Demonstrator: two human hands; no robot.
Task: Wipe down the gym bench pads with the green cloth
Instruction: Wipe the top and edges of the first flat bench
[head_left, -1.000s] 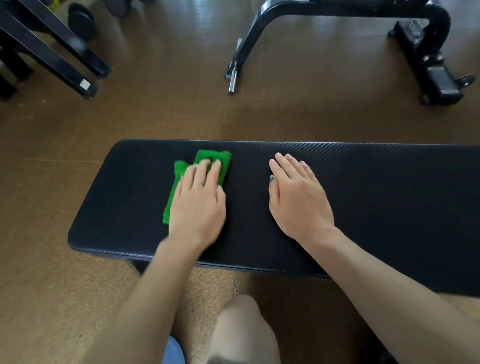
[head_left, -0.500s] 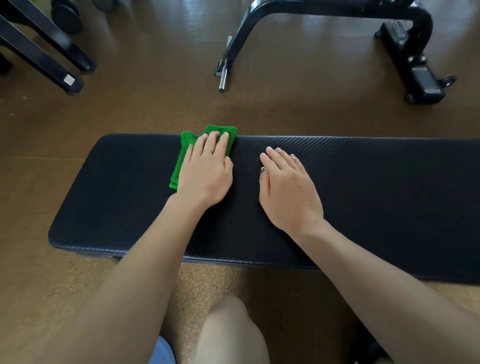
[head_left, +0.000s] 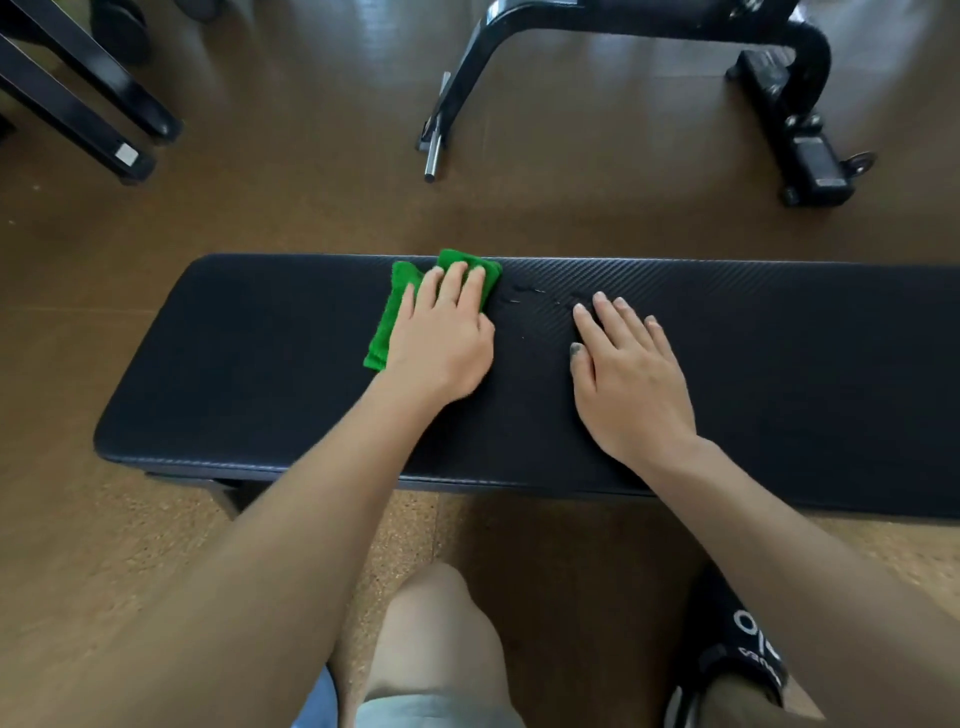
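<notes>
On the head view, a long black bench pad (head_left: 260, 364) across the middle, its rounded left end in sight, its right end cut off by the picture's edge. Bare pad left of the cloth as far as that rounded end, and more bare pad right of the right hand. Brown floor (head_left: 311, 208) on every side, speckled near the front. Beyond the far edge, a black machine frame (head_left: 597, 21) with a chrome peg; at upper left, two black bars (head_left: 78, 104) lying slantwise. Below the near edge, a bare knee (head_left: 436, 623) and a black shoe (head_left: 743, 649).

Green cloth (head_left: 387, 322) folded, fuzzy, lying flat at the pad's far edge, left of centre, its far corners just past the fingertips. Left hand (head_left: 441, 343) flat on top of it, fingers straight and close together, pressing down. Right hand (head_left: 628, 374) well apart to the right, palm down on bare pad, fingers straight and slightly spread, holding nothing. Faint wet streaks (head_left: 530, 293) on the pad between the hands.
</notes>
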